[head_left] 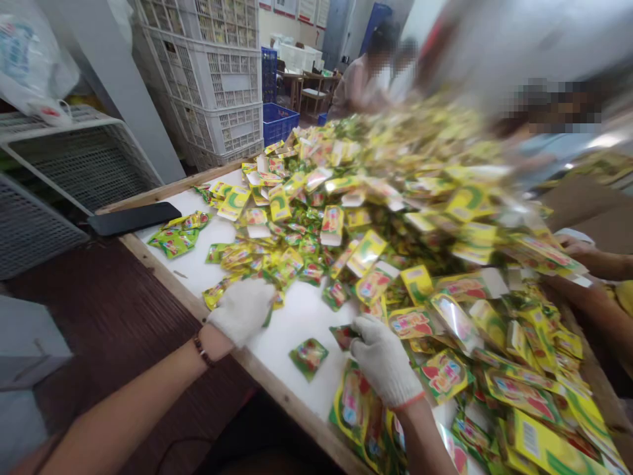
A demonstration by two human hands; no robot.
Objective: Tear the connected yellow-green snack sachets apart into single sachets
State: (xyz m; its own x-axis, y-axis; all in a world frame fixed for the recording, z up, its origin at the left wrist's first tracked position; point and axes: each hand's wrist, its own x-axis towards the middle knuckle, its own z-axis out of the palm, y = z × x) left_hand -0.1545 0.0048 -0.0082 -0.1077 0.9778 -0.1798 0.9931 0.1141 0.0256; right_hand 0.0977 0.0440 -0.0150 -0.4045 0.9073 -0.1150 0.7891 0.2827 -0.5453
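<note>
**Yellow-and-green printed cardboard packs (445, 375) crowd a white tabletop (301, 307)**

Far left, a white plastic bag (34, 59) bears blue print too blurred to read. Beside shiny green foil sachets (175, 241) lies a flat black rectangular object (136, 219). The left hand (243, 310), in a white knitted glove, curls over yellow-green sachets (237, 257); whether it grips one, I cannot tell. Rightward, the similarly gloved right hand (383, 359) pinches a small red-and-green sachet (341, 336) above the tabletop. The packs' stylised lettering is illegible; at lower right, one shows a barcode (531, 439).
</note>
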